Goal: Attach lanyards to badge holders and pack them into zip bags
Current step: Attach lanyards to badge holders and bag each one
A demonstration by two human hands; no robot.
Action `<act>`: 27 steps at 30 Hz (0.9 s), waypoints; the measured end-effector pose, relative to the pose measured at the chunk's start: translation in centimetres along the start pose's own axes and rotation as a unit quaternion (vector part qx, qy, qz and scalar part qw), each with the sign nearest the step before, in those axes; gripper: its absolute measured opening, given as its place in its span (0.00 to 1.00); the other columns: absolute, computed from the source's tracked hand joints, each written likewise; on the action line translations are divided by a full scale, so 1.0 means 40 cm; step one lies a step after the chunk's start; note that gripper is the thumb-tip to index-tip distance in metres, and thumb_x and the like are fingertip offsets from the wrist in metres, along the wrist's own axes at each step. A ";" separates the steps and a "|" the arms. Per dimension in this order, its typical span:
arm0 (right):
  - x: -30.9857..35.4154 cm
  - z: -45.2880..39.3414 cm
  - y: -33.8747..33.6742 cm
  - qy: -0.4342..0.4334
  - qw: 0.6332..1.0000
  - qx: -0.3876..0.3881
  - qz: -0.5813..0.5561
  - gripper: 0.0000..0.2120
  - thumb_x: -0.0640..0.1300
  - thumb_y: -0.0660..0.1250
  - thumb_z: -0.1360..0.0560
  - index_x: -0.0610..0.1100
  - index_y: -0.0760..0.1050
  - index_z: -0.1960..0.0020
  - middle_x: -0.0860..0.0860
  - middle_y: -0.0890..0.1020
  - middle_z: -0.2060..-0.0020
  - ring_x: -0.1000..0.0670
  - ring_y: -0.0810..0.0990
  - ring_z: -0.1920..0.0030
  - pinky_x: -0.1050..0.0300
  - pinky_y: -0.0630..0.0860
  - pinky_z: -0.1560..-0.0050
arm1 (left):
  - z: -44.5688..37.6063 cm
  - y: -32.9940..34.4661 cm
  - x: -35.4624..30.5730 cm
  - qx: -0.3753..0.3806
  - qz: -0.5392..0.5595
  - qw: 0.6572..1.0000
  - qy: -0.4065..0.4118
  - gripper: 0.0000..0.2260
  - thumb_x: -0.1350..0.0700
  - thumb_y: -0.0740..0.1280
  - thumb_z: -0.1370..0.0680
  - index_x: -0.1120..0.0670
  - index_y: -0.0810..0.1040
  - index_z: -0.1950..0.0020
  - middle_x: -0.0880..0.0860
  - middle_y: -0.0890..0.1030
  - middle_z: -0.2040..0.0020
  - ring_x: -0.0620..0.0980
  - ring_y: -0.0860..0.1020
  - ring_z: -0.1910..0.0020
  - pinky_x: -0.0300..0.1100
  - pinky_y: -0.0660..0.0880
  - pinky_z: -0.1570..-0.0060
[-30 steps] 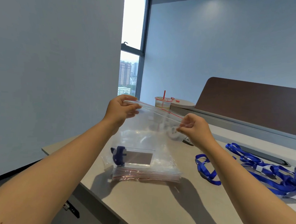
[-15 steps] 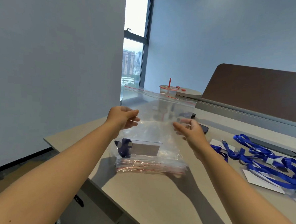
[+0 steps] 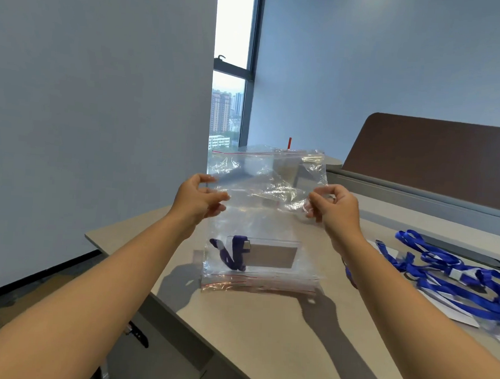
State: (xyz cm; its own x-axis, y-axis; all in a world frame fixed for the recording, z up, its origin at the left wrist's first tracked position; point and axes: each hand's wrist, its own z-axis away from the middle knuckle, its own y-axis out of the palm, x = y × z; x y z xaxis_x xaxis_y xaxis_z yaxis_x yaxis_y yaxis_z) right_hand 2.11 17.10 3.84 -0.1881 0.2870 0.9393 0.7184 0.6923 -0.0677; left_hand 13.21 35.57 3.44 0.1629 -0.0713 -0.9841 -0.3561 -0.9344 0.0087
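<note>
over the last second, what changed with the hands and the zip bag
Both hands slid down from the zip strip: the left hand and right hand now pinch the zip bag at its side edges, about halfway down, and the top stands free above them. The badge holder with its rolled lanyard stayed at the bottom; the loose blue lanyards stayed on the table.

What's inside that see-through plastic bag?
The clear zip bag holds a clear rectangular badge holder with a rolled blue lanyard clipped on. Nothing else shows through.

Clear zip bag (image 3: 264, 196) with red seal line, blue lanyard (image 3: 234, 254) inside
</note>
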 end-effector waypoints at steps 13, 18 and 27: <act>0.169 0.099 -0.179 -0.142 0.986 -0.066 0.060 0.16 0.32 0.60 0.24 0.38 0.71 0.37 0.44 0.78 0.48 0.57 0.76 0.67 0.72 0.73 0.73 | 0.105 0.107 -0.158 0.080 -0.033 0.978 0.189 0.19 0.66 0.62 0.24 0.56 0.70 0.34 0.54 0.76 0.39 0.42 0.77 0.69 0.28 0.74 0.70; 0.217 0.185 -0.327 -0.156 0.976 -0.111 0.108 0.18 0.35 0.64 0.26 0.41 0.71 0.37 0.47 0.78 0.45 0.58 0.78 0.64 0.72 0.72 0.76 | 0.184 0.208 -0.207 0.160 -0.020 0.966 0.204 0.19 0.65 0.64 0.24 0.54 0.70 0.34 0.50 0.74 0.35 0.42 0.75 0.63 0.32 0.73 0.68; 0.245 0.400 -0.622 -0.142 0.935 -0.229 0.231 0.27 0.37 0.68 0.29 0.44 0.66 0.32 0.46 0.72 0.35 0.44 0.75 0.53 0.73 0.69 0.79 | 0.381 0.466 -0.210 0.338 -0.002 0.918 0.208 0.28 0.66 0.67 0.27 0.52 0.63 0.29 0.51 0.68 0.31 0.49 0.70 0.49 0.36 0.70 0.65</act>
State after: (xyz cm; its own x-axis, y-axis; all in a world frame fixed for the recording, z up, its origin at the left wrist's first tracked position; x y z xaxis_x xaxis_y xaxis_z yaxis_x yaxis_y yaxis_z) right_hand -28.29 13.28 9.34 0.0909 0.6943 0.7139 0.9661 0.1124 -0.2324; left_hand -8.80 24.08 9.17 0.4525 -0.3278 -0.8293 -0.8216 -0.5148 -0.2448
